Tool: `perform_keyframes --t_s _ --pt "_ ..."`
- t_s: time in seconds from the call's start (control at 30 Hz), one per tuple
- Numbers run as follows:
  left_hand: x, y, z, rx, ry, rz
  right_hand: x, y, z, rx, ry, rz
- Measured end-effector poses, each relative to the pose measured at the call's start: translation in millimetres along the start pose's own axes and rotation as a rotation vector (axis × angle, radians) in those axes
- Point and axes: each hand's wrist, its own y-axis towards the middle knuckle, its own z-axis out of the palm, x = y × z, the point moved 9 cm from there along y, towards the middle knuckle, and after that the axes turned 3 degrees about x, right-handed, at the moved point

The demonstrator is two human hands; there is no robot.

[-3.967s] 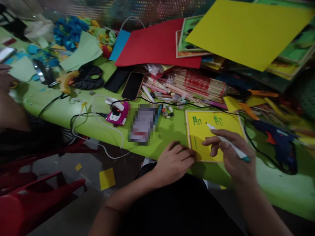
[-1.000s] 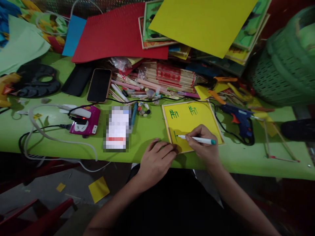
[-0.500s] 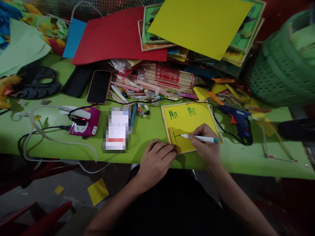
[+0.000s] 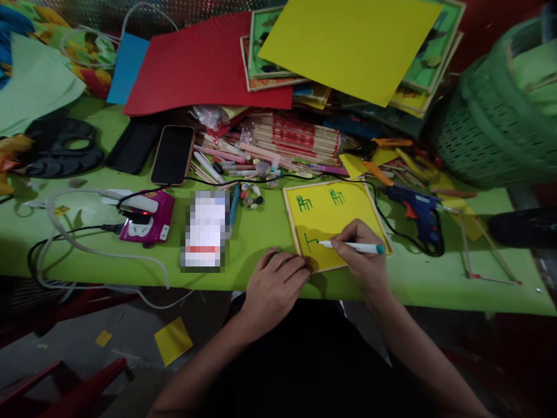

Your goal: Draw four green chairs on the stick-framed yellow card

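A yellow card (image 4: pixel 357 203) edged with thin wooden sticks lies on the green table. Two small green chair drawings (image 4: pixel 336 197) mark its upper half, and a few green lines (image 4: pixel 310 240) stand at the lower left. My right hand (image 4: pixel 363 252) pinches a white marker (image 4: pixel 352 247) with a teal end, its tip at the end of one of those lines. Fingers spread, my left hand (image 4: pixel 278 284) rests flat at the card's lower left corner and holds nothing.
Left of the card are a phone with a blurred screen (image 4: pixel 204 229) and a purple power socket (image 4: pixel 150 220) with cables. A blue glue gun (image 4: pixel 415 212) lies to the right, its cord running past the card. Behind are bundled sticks (image 4: pixel 300 139) and a green basket (image 4: pixel 483 116).
The marker tip has moved slightly, and the short green line has gained a small downward bend at its right end. My left hand keeps its place. The view has shifted slightly.
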Motion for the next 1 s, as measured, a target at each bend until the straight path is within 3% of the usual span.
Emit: perform_keyframes --t_s 1.0 --pt "-1.1 0.9 -0.2 0.009 0.022 -0.008 -5.2 -0.7 1.1 0.058 0.08 -0.004"
